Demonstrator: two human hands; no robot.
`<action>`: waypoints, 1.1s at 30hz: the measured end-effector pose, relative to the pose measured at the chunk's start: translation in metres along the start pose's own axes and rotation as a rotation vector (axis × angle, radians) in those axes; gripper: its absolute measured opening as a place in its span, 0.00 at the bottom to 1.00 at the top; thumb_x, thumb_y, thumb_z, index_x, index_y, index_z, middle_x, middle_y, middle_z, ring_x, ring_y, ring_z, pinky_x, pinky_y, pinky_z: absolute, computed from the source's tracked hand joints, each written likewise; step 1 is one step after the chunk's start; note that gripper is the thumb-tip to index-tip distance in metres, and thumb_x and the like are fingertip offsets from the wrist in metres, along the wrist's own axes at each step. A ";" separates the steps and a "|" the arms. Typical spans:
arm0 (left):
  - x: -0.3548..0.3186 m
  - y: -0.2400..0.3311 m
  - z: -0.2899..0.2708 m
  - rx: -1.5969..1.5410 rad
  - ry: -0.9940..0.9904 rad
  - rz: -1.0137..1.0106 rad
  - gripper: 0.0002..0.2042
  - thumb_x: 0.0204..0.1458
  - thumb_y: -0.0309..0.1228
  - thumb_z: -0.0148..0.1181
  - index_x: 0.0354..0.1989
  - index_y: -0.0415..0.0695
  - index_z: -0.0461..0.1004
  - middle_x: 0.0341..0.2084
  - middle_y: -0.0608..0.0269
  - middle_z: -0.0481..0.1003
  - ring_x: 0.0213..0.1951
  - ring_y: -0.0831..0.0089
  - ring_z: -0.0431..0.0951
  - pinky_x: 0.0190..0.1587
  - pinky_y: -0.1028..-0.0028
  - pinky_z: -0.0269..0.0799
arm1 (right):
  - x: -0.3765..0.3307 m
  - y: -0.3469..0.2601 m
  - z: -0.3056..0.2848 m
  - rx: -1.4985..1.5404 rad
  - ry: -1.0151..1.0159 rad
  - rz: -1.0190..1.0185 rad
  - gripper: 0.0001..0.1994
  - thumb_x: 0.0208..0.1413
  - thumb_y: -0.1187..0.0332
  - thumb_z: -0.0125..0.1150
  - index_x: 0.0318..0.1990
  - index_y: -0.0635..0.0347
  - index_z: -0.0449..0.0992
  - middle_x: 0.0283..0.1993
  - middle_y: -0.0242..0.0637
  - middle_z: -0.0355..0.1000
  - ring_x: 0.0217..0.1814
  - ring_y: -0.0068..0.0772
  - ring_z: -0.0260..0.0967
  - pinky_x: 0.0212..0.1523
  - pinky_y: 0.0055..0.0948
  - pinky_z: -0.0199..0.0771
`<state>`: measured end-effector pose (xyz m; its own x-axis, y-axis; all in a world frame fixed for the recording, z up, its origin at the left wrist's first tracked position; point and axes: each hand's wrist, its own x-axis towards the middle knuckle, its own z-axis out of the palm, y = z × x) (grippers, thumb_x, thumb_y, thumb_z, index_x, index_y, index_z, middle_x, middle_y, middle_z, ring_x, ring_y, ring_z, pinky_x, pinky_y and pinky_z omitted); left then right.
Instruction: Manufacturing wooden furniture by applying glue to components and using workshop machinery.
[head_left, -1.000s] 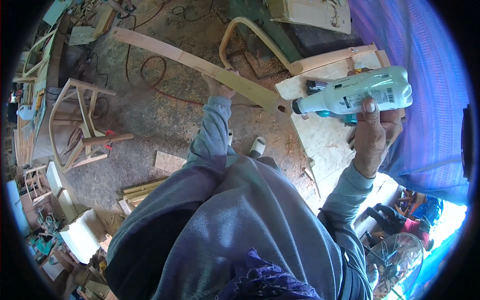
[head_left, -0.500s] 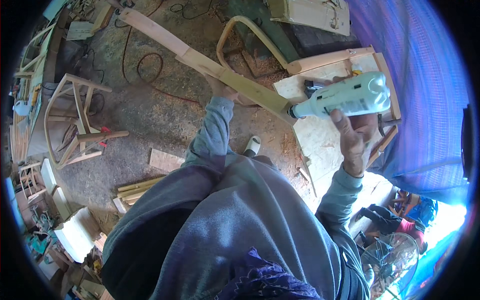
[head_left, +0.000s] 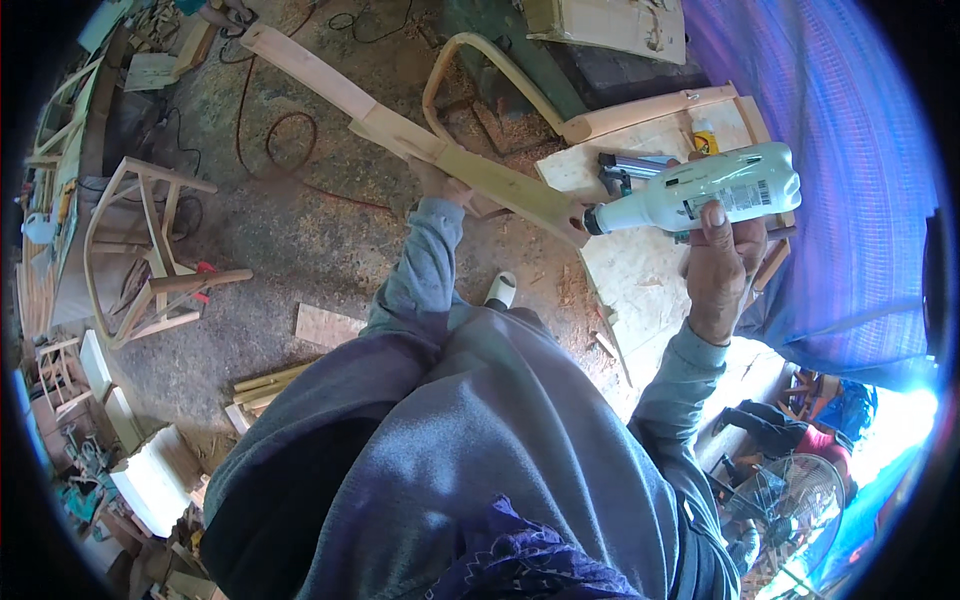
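My left hand (head_left: pixel 441 186) is wrapped round the underside of a long, jointed wooden piece (head_left: pixel 490 180) that slants from the upper left down toward the right. A hole shows in the wood's right end. In my right hand (head_left: pixel 722 265) is a pale plastic bottle (head_left: pixel 730 185) lying nearly level, thumb on its near side. Its dark-tipped nozzle points left and meets the wood's right end by the hole; whether anything flows out cannot be seen. My right fingers are mostly hidden behind the bottle.
Beyond the bottle, a metal tool (head_left: pixel 635 165) and a small yellow bottle (head_left: pixel 705 137) rest on a pale board (head_left: pixel 640 290). A curved wooden frame (head_left: pixel 435 85) stands ahead. Left are a wooden chair frame (head_left: pixel 160 283) and an orange cord (head_left: pixel 243 135) on the floor. A fan (head_left: pixel 800 495) is lower right.
The bottle has rolled in my right hand so its printed label shows, and it has shifted slightly right. Its nozzle stays at the wood's end. A person's feet now appear at the upper left.
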<state>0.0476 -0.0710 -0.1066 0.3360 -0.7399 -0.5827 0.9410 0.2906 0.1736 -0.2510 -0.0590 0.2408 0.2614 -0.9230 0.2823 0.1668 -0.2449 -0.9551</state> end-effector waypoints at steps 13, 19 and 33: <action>-0.009 0.001 0.011 -0.093 -0.004 -0.118 0.47 0.45 0.83 0.26 0.39 0.50 0.75 0.30 0.63 0.78 0.30 0.58 0.81 0.42 0.49 0.81 | 0.000 0.004 0.001 0.023 0.000 0.023 0.23 0.59 0.66 0.67 0.58 0.69 0.70 0.57 0.49 0.74 0.61 0.43 0.73 0.63 0.45 0.72; 0.020 0.002 -0.020 -0.253 -0.102 -0.170 0.46 0.46 0.82 0.27 0.42 0.52 0.75 0.32 0.65 0.79 0.31 0.59 0.81 0.42 0.50 0.81 | 0.004 0.004 -0.002 -0.186 -0.032 -0.082 0.25 0.57 0.63 0.69 0.56 0.70 0.71 0.53 0.49 0.77 0.55 0.40 0.76 0.56 0.40 0.77; 0.002 -0.010 -0.003 -0.207 0.000 -0.122 0.42 0.50 0.79 0.34 0.56 0.56 0.69 0.43 0.62 0.76 0.40 0.61 0.79 0.42 0.58 0.80 | 0.009 0.001 0.008 -0.194 0.062 -0.020 0.26 0.57 0.60 0.71 0.57 0.67 0.71 0.51 0.46 0.78 0.53 0.37 0.76 0.58 0.38 0.75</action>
<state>0.0383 -0.0733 -0.1120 0.2201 -0.7772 -0.5895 0.9462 0.3171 -0.0649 -0.2408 -0.0647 0.2433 0.1995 -0.9324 0.3012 -0.0167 -0.3106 -0.9504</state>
